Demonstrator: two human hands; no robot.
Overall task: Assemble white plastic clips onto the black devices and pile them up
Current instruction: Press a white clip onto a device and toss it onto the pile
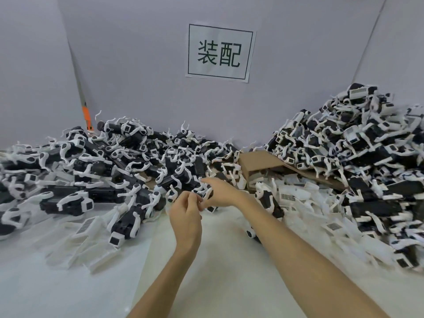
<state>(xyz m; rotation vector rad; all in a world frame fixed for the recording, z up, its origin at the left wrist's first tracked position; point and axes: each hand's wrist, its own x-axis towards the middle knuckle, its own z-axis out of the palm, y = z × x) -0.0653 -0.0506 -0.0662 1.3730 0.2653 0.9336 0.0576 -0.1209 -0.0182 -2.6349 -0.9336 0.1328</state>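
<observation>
Now pinching white clip (207, 194) with curled left hand (185, 216) fingers (192, 199); gripping black device (211, 208) in right hand (221, 193), just over tabletop (68, 294), by middle heap (160, 161). Line up clip first, then push gently.

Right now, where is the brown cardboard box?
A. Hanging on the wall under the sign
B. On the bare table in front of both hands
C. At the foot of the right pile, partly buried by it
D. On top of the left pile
C: the cardboard box lies tipped over at the foot of the right pile, and clipped devices from that pile spill over its far side.
</observation>
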